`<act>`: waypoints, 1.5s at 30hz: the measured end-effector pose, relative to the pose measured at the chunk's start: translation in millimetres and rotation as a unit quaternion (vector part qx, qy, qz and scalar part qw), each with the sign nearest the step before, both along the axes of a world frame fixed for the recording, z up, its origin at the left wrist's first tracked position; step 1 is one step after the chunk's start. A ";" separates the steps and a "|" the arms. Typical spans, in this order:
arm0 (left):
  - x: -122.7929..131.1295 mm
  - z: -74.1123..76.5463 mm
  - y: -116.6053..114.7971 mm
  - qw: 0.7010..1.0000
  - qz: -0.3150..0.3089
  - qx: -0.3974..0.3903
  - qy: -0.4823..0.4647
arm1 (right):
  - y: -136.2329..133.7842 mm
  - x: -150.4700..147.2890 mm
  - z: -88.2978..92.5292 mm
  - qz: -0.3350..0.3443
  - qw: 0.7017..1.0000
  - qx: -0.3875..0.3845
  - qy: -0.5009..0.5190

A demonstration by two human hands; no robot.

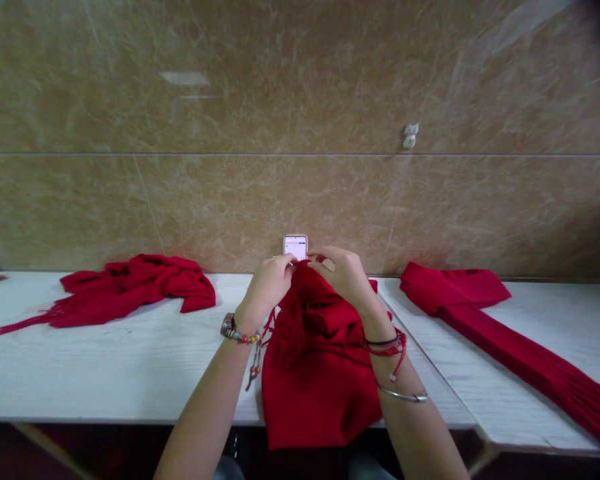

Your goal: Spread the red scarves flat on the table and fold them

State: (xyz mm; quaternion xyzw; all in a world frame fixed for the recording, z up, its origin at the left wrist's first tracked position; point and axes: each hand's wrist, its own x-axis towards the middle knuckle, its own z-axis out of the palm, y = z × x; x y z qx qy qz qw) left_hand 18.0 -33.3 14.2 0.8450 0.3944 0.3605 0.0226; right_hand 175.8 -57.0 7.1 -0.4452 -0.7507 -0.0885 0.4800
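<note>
A red fringed scarf (316,373) lies bunched in front of me on the white table (130,373), its lower part hanging over the near edge. My left hand (269,283) pinches the scarf's top edge from the left, fingers closed. Just to the right, my right hand (343,272) grips the same top edge, fingers curled. Both wrists wear bead and string bracelets; the right also has a metal bangle.
A phone (295,246) leans upright against the marble wall behind my hands. A crumpled red scarf (130,287) lies at the left. Another red scarf (510,340), folded long, stretches across a second table (545,407) at the right. A seam separates the tables.
</note>
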 end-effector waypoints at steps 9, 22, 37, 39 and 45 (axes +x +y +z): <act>-1.8 1.1 2.6 0.996 0.000 -0.068 -0.057 | 6.5 -3.1 -7.7 0.051 0.998 0.003 -0.040; 2.2 -8.1 10.2 0.987 -0.035 -0.093 -0.129 | 7.4 7.2 -6.8 -0.115 0.990 -0.049 0.062; 4.3 -11.7 19.2 0.949 -0.156 -0.191 -0.196 | 14.9 15.1 -7.6 -0.011 0.980 -0.042 0.193; 1.1 -20.4 25.0 0.954 -0.186 -0.203 -0.120 | 21.3 25.9 -11.1 -0.037 0.960 -0.011 0.278; 7.4 -49.9 50.6 0.977 -0.108 -0.167 -0.071 | 27.7 59.0 -21.4 -0.160 0.956 -0.013 0.244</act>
